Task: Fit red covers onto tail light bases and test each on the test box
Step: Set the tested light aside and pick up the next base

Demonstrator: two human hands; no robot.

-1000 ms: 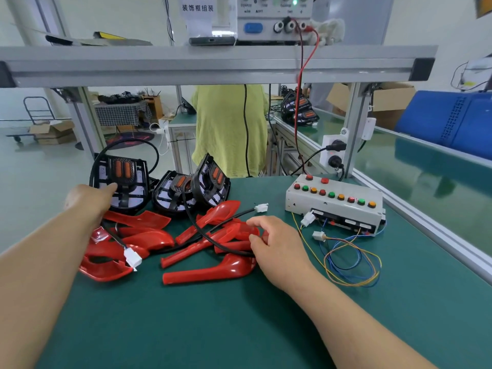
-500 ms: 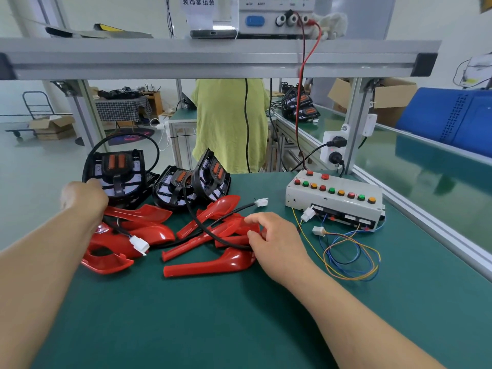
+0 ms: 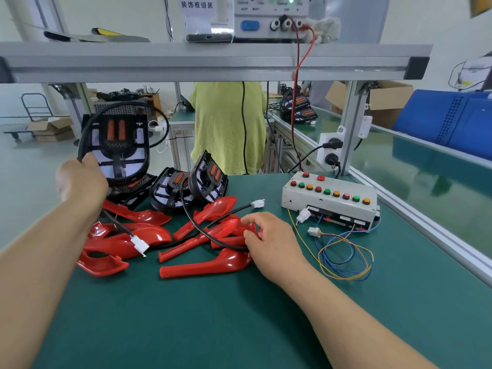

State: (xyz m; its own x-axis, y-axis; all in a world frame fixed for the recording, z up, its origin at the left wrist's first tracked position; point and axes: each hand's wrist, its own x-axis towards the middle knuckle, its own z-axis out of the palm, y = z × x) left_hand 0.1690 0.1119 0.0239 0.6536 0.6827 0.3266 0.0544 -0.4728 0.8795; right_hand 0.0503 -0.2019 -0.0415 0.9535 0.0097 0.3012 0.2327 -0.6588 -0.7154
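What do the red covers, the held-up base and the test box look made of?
The red covers: glossy moulded plastic, with sharp highlights on the curves. The tail light base in the left hand: probably matte black plastic, by its ribbed frame. The test box: dull, scuffed off-white casing; painted metal or plastic, cannot tell.

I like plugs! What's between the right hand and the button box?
In the head view, two white connectors on coloured wires lie between the right hand and the test box.
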